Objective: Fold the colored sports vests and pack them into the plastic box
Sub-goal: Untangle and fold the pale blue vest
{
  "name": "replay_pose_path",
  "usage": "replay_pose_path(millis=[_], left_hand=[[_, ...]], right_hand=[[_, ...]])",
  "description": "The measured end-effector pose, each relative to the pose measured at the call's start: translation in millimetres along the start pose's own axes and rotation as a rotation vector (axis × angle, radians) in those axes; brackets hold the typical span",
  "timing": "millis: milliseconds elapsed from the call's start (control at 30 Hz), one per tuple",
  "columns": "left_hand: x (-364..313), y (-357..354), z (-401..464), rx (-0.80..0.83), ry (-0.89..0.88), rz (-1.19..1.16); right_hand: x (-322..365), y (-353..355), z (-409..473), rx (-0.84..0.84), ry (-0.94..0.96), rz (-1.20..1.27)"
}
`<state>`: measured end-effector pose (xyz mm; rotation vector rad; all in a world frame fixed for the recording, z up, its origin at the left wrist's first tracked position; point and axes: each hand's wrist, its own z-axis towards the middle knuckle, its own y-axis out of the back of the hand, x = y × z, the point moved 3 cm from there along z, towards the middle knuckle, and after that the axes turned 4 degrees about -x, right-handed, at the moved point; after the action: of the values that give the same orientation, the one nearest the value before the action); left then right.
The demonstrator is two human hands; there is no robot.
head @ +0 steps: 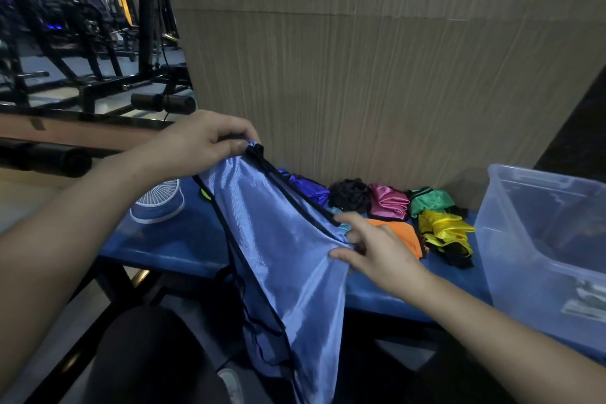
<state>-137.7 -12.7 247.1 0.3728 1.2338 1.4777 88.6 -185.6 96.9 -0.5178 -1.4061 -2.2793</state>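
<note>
On blue counter point(170, 239), far left: small white ribbed fan point(157, 203), round. Left hand point(200, 141) pinches top of shiny light-blue vest point(278, 239), black-trimmed; satin cloth hangs off counter edge. Right hand point(377, 246) grips vest's side edge, fingers curled into fabric. Behind: crumpled vests, purple point(311, 188), black point(349, 193), pink point(388, 202), orange point(398, 233), green point(429, 200), yellow point(442, 229). Far right: clear plastic box point(524, 239), smooth-walled, on counter.
</note>
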Motion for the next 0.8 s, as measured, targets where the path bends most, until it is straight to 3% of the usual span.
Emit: replay_pose_path(millis=[233,367,533,633,800], left_hand=[[-2.5,-13.2,-0.4,0.063,-0.042,0.059],[-3.6,-15.4,-4.1,0.031,-0.061,0.020],[-12.9,-24.4,-3.2,0.070,-0.111,0.079],[-7.3,-23.9,-3.6,0.069,-0.077,0.117],[6.2,-21.2,-9.7,-0.034,0.001,0.051]], right_hand=[[1.2,0.6,3.2,0.156,0.217,-0.251],[1.4,-0.7,1.3,0.269,0.184,-0.124],[9.0,-12.8,0.0,0.428,0.172,-0.178],[10.1,-8.7,-0.2,0.344,0.122,-0.148],[11.6,15.6,5.3,0.024,0.040,-0.012]])
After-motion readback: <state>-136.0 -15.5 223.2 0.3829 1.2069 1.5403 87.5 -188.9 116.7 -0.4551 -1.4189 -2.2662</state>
